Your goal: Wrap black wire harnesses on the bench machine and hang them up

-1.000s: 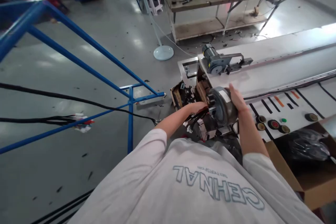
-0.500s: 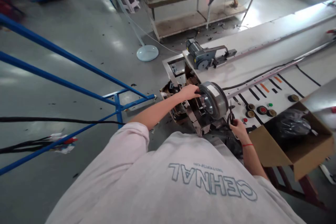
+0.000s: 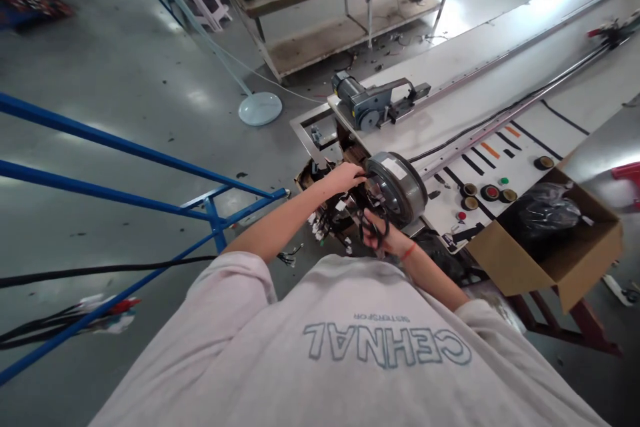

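Indoors, we curl our right hand (image 3: 376, 233) round black-looped scissors (image 3: 384, 229), blade direction unclear; our bent left hand (image 3: 349, 176), grip unclear, nears a smooth, round, left-facing drum (image 3: 406, 188).

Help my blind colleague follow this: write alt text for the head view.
A person's right hand grips black-handled scissors, left hand beside a large labelled roll, at the end of a long white table; an open cardboard box sits at right.
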Available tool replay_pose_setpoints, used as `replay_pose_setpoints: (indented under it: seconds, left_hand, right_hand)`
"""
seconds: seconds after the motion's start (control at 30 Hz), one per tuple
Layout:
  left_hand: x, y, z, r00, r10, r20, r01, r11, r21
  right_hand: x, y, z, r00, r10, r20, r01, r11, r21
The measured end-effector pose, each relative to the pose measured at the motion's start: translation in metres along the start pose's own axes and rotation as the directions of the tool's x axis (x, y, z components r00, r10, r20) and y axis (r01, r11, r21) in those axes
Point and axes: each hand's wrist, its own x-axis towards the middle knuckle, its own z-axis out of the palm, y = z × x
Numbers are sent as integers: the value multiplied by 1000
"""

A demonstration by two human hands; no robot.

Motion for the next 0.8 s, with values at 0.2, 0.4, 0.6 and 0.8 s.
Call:
replay_pose_setpoints:
  seconds: [0.2,0.4,0.6,0.8]
  left_hand:
    - [9,-4,31,990,-138,-27,140,954,265]
    - [29,-3,72,954,-274,-119,298,898,324]
    - [9,-6,75,941,-123,-315,242,896,373]
    - [-38,-5,42,968,127,-216,-40,929,367]
  right_hand:
    - [-87,17,-46,819,-344,-460,180,915,-362]
    - [-67,-7,-141,454,-418,-787,-504,608,-613]
    - [-85,-26,-95,407,-666,-625,-196,605,-772]
    - [-49,3,-4,884,-224,-409,100,948,-303]
